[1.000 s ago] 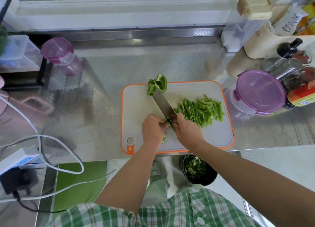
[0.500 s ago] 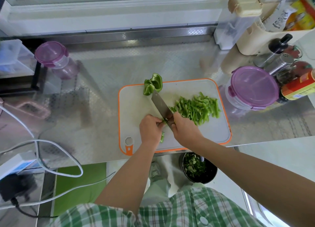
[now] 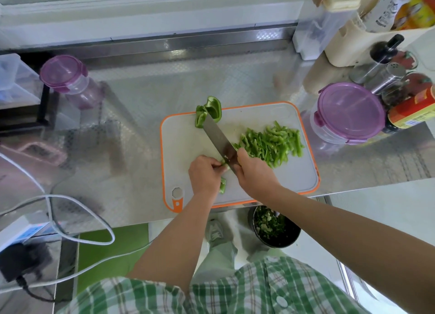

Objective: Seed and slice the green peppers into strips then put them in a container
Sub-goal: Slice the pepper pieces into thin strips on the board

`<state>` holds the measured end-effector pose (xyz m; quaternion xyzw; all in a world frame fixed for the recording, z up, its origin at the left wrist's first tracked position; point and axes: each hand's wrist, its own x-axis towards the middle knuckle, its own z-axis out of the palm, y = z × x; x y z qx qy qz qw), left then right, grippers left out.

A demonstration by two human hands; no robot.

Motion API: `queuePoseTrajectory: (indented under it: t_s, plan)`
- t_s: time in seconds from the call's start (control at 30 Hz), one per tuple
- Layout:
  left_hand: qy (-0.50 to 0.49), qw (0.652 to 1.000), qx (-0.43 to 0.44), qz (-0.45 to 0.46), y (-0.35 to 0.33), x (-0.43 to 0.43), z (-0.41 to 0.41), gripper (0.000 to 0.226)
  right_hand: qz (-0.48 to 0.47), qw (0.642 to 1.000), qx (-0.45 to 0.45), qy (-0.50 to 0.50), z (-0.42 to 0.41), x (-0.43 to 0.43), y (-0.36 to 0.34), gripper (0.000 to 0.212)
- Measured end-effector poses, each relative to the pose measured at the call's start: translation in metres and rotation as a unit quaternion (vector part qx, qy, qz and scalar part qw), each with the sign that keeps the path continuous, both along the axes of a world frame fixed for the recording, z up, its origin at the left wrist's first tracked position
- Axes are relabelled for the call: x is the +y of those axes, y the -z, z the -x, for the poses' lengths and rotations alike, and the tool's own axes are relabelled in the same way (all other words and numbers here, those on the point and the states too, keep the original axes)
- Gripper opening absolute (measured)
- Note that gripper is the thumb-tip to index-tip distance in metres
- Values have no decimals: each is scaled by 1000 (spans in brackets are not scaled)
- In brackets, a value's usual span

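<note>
On the white, orange-rimmed cutting board, my right hand grips the handle of a knife whose blade points up and left. My left hand holds down a small green pepper piece beside the blade with curled fingers. A heap of cut pepper strips lies to the right of the blade. An uncut pepper chunk sits at the board's far edge. A round container with a purple lid stands just right of the board.
A small purple-lidded jar stands at the back left. Bottles, shakers and a red can crowd the right side. White cables and a power strip lie at the left. A black bin with green scraps sits on the floor below the counter edge.
Both hands stay at the same spot on the board with the knife working at the small pepper piece. Only the camera view has shifted slightly.
</note>
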<state>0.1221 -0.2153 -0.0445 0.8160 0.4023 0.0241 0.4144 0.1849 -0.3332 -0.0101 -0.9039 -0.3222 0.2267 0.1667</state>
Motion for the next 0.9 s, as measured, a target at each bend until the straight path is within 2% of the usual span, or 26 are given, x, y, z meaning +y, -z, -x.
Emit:
queuePoseTrajectory:
  t_s: [0.2, 0.37, 0.77, 0.9]
  plan:
    - [4, 1000, 4, 4, 1, 0, 1, 14, 41, 999, 2, -17, -1, -3, -2, 14]
    - [12, 1000, 2, -1, 5, 1, 0, 15, 22, 1000, -6, -10, 0, -5, -3, 16]
    - [26, 999, 4, -22, 5, 1, 1, 15, 70, 997, -17, -24, 8, -1, -6, 14]
    - [25, 999, -5, -21, 3, 1, 2, 15, 56, 998, -16, -14, 7, 3, -5, 14]
